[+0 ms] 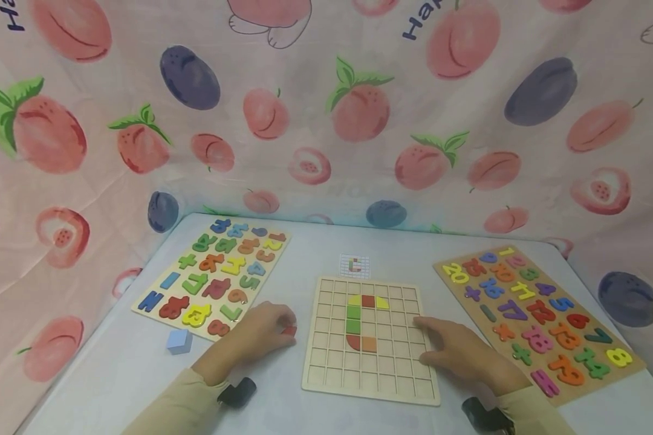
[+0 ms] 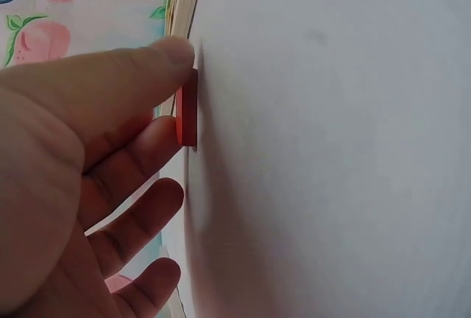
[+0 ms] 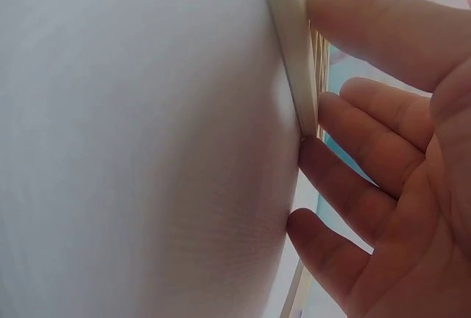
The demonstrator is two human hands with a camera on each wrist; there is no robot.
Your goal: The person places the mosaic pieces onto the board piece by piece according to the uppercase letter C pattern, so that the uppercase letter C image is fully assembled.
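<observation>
My left hand [image 1: 261, 335] pinches a small red tile [image 2: 189, 108] between thumb and fingertips, low over the table to the left of the wooden grid board [image 1: 397, 380]. On that board several coloured tiles form a curved shape: a red square [image 1: 367, 301] between yellow rounded pieces at the top, green squares [image 1: 353, 319] down the left side, then a red rounded piece [image 1: 354, 342] and an orange square [image 1: 369, 344]. Relaxed fingers of my right hand [image 1: 457, 350] touch the board's right edge, holding nothing. A pattern card [image 1: 354, 266] lies just behind the board.
A number puzzle board [image 1: 274, 249] stands at the left, with a light blue cube [image 1: 179, 342] near its front edge. Another number board [image 1: 626, 377] lies at the right, beside my right hand. A fruit-print cloth [image 1: 315, 109] hangs behind the white table [image 1: 283, 411].
</observation>
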